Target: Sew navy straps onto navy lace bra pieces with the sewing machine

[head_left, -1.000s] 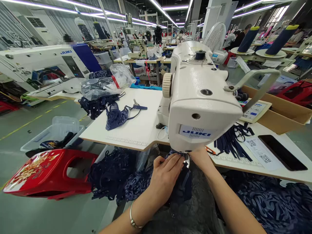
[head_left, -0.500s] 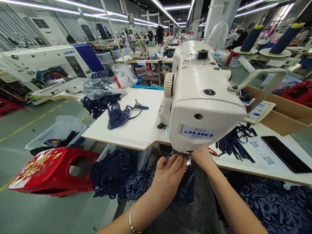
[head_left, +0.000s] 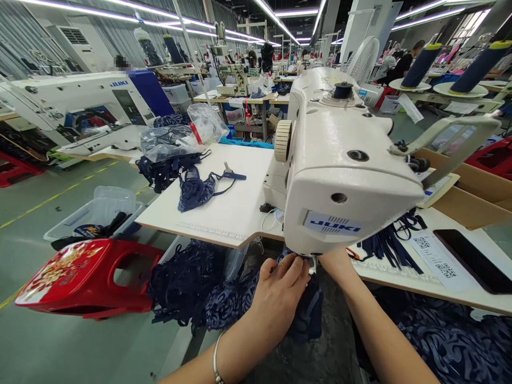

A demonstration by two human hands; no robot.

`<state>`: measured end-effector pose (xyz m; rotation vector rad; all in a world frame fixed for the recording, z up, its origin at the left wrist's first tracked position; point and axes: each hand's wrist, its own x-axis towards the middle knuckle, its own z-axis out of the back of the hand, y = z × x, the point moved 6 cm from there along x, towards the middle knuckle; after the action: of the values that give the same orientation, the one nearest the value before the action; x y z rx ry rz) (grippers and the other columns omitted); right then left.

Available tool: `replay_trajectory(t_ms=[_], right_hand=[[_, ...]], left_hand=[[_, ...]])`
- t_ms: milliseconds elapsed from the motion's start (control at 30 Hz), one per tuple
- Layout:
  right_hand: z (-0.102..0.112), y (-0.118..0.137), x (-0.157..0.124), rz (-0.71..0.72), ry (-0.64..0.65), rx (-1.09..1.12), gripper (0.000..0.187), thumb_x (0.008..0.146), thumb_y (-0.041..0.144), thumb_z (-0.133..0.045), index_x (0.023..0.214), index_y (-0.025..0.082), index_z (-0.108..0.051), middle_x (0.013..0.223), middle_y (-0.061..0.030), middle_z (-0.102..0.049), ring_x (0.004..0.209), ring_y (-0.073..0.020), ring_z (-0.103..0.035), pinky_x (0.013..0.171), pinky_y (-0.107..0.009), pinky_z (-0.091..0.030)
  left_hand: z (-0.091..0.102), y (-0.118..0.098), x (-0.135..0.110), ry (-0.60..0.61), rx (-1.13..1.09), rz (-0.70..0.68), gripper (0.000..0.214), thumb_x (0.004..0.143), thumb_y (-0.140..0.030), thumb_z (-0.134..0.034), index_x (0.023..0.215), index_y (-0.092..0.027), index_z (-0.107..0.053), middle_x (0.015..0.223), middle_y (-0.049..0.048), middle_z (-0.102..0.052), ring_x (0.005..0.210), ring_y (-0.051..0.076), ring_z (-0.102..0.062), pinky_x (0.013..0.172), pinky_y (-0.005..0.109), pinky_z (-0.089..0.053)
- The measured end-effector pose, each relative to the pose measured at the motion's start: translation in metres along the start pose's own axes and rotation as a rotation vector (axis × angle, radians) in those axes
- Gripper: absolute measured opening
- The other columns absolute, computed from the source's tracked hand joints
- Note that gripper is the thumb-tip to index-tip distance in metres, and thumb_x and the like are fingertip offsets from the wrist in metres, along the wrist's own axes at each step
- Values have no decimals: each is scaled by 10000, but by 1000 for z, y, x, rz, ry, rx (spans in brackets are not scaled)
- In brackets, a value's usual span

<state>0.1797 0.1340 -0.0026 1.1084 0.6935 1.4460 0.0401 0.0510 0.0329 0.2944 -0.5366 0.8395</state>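
Under the head of a white sewing machine point(head_left: 352, 165), my left hand point(head_left: 282, 290) is closed on a navy bra point(head_left: 308, 314), its fingers curled over the fabric close to the needle area. Part of the piece hangs below my fingers, and patterned navy cups point(head_left: 226, 304) spread to the left. My right hand point(head_left: 336, 262) reaches behind the machine head from the right; its fingers are hidden there. Another navy bra point(head_left: 196, 189) lies on the white tabletop point(head_left: 212, 221), its strap stretched toward a small grey piece.
Navy straps point(head_left: 394, 242), a paper with printed codes point(head_left: 438, 261) and a black phone point(head_left: 474, 261) lie on the right tabletop. A cardboard box point(head_left: 472, 200) stands behind them. A red stool point(head_left: 88, 277) and a clear bin point(head_left: 100, 208) are at left. Navy pieces point(head_left: 460, 341) heap at lower right.
The view has shifted slightly, so the machine sits a little farther right in it. Both hands stay by the needle area, the left still on the fabric.
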Motion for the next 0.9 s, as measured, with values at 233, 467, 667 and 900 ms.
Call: replay_trajectory(t_ms=[233,467,667,900], right_hand=[[-2,4,2,63,-14,3,312,765,260,-515,1005,180,-698,1016,-119,-740,942,-269,-684,865,-401,-553],[-2,3,7,114,32,-87,316,758,246,-523,1021,191,-689,1013,-117,-737,1011,-282,-657,910,-435,-532],[-2,-1,10,136,46,-192,258,775,249,-559,988,215,-698,1013,-120,-734,1082,-321,-615,907,-490,-521],[-3,-2,5,131,77,-193,292,777,241,-526,1017,215,-690,1002,-111,-736,1050,-320,-626,870,-475,-540]], left_hand=[[1,0,0,-9,-27,4,256,1040,-255,-374,1135,-221,-610,1073,-9,-682,1052,119,-589,882,323,-322],[0,0,-2,36,12,-13,247,1029,-269,-405,1159,-231,-611,1101,7,-671,1076,133,-576,886,309,-328],[-3,4,-8,49,0,34,238,1006,-280,-462,1197,-225,-593,1128,10,-659,1136,147,-545,917,323,-330],[1,7,-9,74,0,42,271,989,-365,-501,1200,-215,-584,1143,12,-647,1141,153,-543,929,337,-329]])
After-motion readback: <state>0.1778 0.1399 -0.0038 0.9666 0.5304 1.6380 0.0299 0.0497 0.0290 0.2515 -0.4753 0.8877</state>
